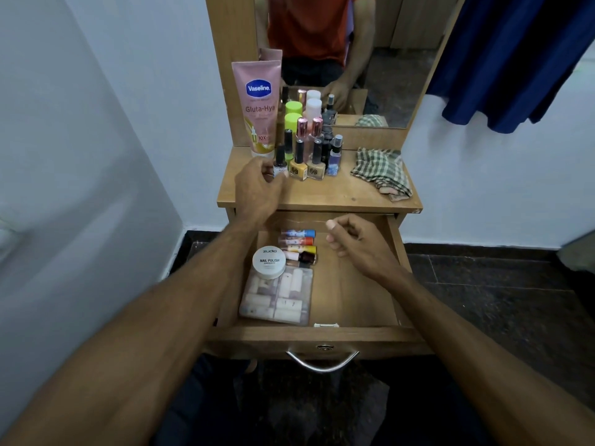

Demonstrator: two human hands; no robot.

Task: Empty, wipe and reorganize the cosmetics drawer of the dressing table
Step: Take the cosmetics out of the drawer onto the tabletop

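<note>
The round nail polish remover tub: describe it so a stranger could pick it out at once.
Look into the open wooden drawer under the dressing table top. Along its left side, the nail polish remover tub rests on the far end of a clear pouch, just nearer than a row of small bottles lying on their sides. It is the only round, flat thing there, with a white lid reading NAIL POLISH.

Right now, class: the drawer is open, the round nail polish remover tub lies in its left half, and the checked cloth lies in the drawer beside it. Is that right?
Not quite. The checked cloth lies on the tabletop, to the right of the bottles, not in the drawer. The head view shows this. The drawer is open, and the round nail polish remover tub does lie in its left half.
</note>
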